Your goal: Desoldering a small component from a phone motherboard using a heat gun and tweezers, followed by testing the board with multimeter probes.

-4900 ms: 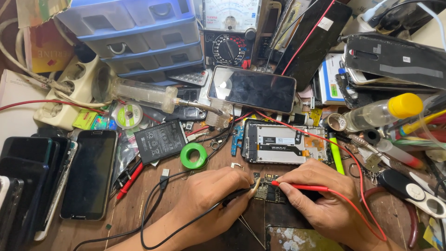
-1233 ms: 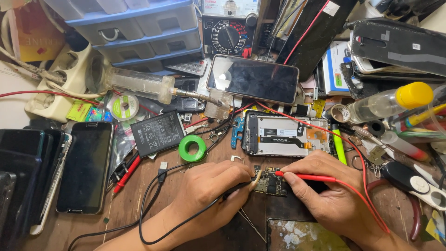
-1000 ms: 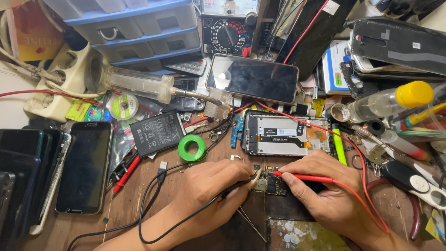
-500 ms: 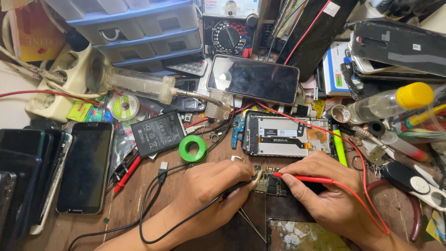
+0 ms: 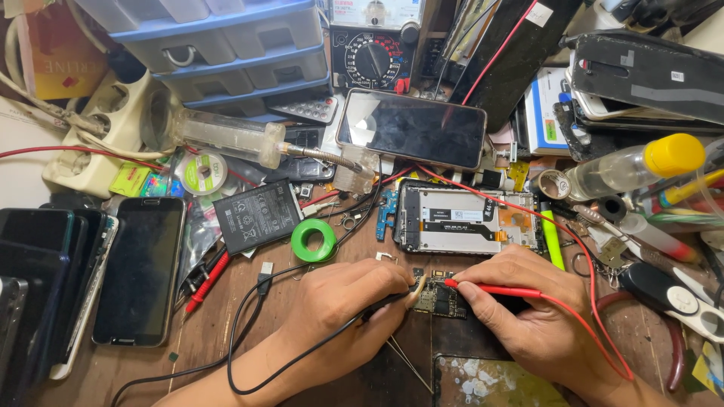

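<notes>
My left hand (image 5: 339,309) grips a black test probe (image 5: 392,300) whose black lead loops off to the left. My right hand (image 5: 528,309) pinches a red test probe (image 5: 490,289) with a red lead running right and up. Both probe tips touch a small phone circuit board (image 5: 436,298) lying on the wooden bench between the hands. Just behind the board lies an opened phone frame (image 5: 467,220) with its inner metal plate showing. An analogue multimeter (image 5: 373,47) stands at the back.
A green tape roll (image 5: 314,240), a black phone battery (image 5: 257,215), a large syringe (image 5: 226,136), a face-down phone (image 5: 411,128) and several phones (image 5: 139,267) stacked left. Blue drawer unit (image 5: 219,34) at the back. Bottle with yellow cap (image 5: 641,162), scissors (image 5: 679,298) on the right.
Both hands have stayed on the board with the probes; the tips shifted only slightly. The view itself moved a little since the oldest frame.
</notes>
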